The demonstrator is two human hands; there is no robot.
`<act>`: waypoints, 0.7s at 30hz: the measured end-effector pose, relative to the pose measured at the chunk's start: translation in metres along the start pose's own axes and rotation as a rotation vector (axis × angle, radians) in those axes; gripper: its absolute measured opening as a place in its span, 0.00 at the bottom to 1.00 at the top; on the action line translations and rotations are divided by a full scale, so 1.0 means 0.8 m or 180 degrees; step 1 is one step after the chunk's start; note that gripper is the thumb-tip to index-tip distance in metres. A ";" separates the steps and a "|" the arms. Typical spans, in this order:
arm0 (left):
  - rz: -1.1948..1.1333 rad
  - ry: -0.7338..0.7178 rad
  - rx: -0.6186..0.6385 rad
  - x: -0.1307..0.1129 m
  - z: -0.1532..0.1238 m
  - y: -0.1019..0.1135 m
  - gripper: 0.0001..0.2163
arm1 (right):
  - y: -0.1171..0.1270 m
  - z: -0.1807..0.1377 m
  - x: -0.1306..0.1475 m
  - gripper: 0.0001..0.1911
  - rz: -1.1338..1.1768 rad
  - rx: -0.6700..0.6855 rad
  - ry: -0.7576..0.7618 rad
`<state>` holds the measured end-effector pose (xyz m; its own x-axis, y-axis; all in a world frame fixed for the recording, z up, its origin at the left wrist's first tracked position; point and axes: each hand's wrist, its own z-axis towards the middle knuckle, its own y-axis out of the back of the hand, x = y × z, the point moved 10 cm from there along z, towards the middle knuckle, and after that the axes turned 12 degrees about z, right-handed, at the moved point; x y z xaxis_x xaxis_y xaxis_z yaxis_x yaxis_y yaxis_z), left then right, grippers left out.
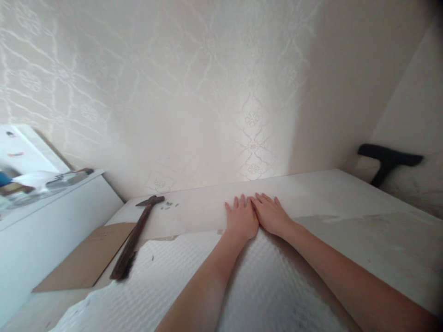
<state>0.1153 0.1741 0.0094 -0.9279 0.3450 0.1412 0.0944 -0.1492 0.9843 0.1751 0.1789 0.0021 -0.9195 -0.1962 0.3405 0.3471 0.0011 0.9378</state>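
Note:
My left hand (pixel 241 218) and my right hand (pixel 271 214) lie flat side by side on a white board (pixel 332 193), fingers stretched out and touching at the tips. Both rest at the far edge of a sheet of white textured wallpaper (pixel 194 276) that covers the near part of the board. Neither hand holds anything. A hammer (pixel 135 236) with a dark wooden handle lies to the left, head toward the wall, with several small nails (pixel 168 206) beside the head.
A brown cardboard piece (pixel 86 258) lies under the hammer's handle. A white cabinet (pixel 41 226) with blurred clutter on top stands at the left. A patterned wallpapered wall (pixel 194 92) rises behind. A black T-shaped object (pixel 387 160) leans at the right.

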 end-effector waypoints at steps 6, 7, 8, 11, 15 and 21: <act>0.0018 0.0016 -0.0002 0.000 0.001 -0.002 0.25 | -0.001 0.002 -0.002 0.27 -0.0030 -0.0010 0.0000; 0.0007 0.0020 0.0017 0.000 0.002 -0.003 0.25 | -0.001 0.002 -0.002 0.27 -0.0033 -0.0010 0.0004; -0.0004 0.0023 0.0024 0.001 0.002 -0.003 0.25 | -0.001 0.002 -0.002 0.27 -0.0035 -0.0010 0.0002; -0.0010 0.0015 0.0023 0.000 0.002 -0.003 0.25 | 0.000 0.001 -0.001 0.26 -0.0021 -0.0011 -0.0001; 0.0005 0.0015 0.0025 0.000 0.001 -0.003 0.25 | 0.000 0.001 -0.001 0.26 -0.0033 -0.0009 -0.0005; -0.0009 0.0002 -0.0009 0.000 0.001 -0.001 0.25 | 0.000 0.001 -0.001 0.26 -0.0044 0.0000 -0.0009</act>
<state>0.1154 0.1750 0.0084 -0.9284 0.3448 0.1383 0.0905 -0.1509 0.9844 0.1758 0.1795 0.0022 -0.9247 -0.1933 0.3279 0.3345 -0.0016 0.9424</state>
